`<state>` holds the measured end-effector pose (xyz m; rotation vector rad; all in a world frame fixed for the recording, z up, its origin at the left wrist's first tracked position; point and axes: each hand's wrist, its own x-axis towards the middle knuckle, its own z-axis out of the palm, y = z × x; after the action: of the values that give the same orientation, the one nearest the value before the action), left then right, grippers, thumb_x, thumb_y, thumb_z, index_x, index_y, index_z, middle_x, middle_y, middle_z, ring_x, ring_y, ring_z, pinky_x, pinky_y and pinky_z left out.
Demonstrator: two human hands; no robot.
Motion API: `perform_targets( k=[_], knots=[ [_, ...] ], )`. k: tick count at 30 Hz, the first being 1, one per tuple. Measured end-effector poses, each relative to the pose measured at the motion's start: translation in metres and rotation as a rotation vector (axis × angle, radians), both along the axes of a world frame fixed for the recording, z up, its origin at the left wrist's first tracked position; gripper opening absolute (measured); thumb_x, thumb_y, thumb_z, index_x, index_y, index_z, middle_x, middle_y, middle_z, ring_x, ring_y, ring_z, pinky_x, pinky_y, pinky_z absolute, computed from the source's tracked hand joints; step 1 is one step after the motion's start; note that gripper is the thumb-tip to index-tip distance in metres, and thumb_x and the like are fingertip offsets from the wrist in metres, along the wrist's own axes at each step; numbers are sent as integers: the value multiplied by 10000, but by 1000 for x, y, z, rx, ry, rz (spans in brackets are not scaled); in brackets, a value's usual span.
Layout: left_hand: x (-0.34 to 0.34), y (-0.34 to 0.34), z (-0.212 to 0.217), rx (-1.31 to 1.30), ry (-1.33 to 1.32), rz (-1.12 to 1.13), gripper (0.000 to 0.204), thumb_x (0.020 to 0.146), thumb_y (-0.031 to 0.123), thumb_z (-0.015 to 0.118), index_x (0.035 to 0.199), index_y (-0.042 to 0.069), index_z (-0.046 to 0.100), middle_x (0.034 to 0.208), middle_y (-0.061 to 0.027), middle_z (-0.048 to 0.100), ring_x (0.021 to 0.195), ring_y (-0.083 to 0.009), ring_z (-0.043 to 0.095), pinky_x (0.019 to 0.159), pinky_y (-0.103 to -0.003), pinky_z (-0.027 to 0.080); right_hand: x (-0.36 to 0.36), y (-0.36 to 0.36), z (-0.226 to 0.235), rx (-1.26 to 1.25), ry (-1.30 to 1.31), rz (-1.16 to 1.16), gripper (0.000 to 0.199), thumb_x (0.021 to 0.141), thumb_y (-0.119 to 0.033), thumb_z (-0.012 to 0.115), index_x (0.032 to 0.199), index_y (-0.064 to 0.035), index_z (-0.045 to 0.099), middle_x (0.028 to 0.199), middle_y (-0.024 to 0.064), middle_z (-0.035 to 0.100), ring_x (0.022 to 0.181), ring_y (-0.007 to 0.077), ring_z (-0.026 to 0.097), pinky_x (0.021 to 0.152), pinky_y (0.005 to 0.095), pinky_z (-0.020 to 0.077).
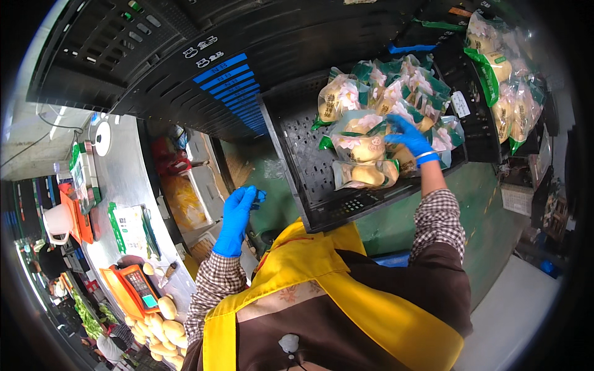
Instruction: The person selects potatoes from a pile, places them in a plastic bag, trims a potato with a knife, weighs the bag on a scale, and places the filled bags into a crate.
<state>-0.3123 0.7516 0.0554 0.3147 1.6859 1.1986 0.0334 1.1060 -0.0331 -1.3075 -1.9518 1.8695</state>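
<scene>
My right hand (pixel 408 139), in a blue glove, reaches into a black plastic crate (pixel 309 207). Its curved fingers and thumb close on the right edge of a clear bag of potatoes (pixel 359 145) with pink flower print and green corners. Another potato bag (pixel 366 175) lies against it on the near side. Several more bags (pixel 396 89) fill the crate's far and right parts, while slotted floor shows at its left. My left hand (pixel 238 216), also blue-gloved, hovers left of the crate with fingers curled together; nothing shows in them.
Stacked black crates (pixel 229 37) with blue labels rise behind. More bagged potatoes (pixel 520 86) sit at far right. On the left, a metal table (pixel 127 179) carries an orange scale (pixel 130 287) and loose potatoes (pixel 162 334). A white foam box (pixel 201 185) stands beside it.
</scene>
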Motion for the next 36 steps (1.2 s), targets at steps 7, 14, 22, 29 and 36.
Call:
perform_targets(
  k=[7, 14, 22, 29, 36],
  knots=[
    [6, -1, 10, 17, 57, -69, 269, 918, 264, 542, 908, 13, 638, 878, -65, 663, 803, -141, 600, 727, -276, 464, -45, -54, -43, 659, -207, -36, 285, 730, -239, 752, 835, 9, 656, 792, 87, 669, 690, 161, 602, 661, 329, 470],
    [6, -21, 4, -7, 71, -56, 267, 909, 273, 552, 893, 19, 634, 865, -58, 661, 793, -133, 593, 725, -271, 457, -45, -66, 24, 745, 31, -370, 250, 802, -169, 702, 920, 41, 634, 845, 31, 634, 748, 112, 549, 683, 288, 450],
    [26, -4, 24, 118, 84, -124, 230, 886, 244, 595, 889, 19, 646, 838, -38, 657, 785, -115, 582, 707, -250, 451, -83, -73, 99, 418, 554, -459, 343, 892, -145, 522, 1188, 26, 540, 1172, 113, 570, 1058, 187, 550, 913, 323, 444],
    [48, 11, 47, 539, -270, -194, 641, 868, 274, 617, 1378, 41, 306, 1340, -98, 435, 1185, -211, 473, 917, -336, 456, -125, -121, 154, -54, 781, -348, 308, 921, -172, 506, 1171, 5, 542, 1083, 86, 611, 946, 168, 600, 838, 305, 498],
    [44, 20, 74, 645, -563, 25, 629, 802, 142, 677, 1334, 18, 365, 1264, -103, 501, 1133, -219, 515, 965, -359, 434, -150, -148, 172, -258, 779, -441, 229, 907, -211, 576, 1064, -46, 594, 869, 22, 637, 728, 90, 613, 622, 202, 500]
  ],
)
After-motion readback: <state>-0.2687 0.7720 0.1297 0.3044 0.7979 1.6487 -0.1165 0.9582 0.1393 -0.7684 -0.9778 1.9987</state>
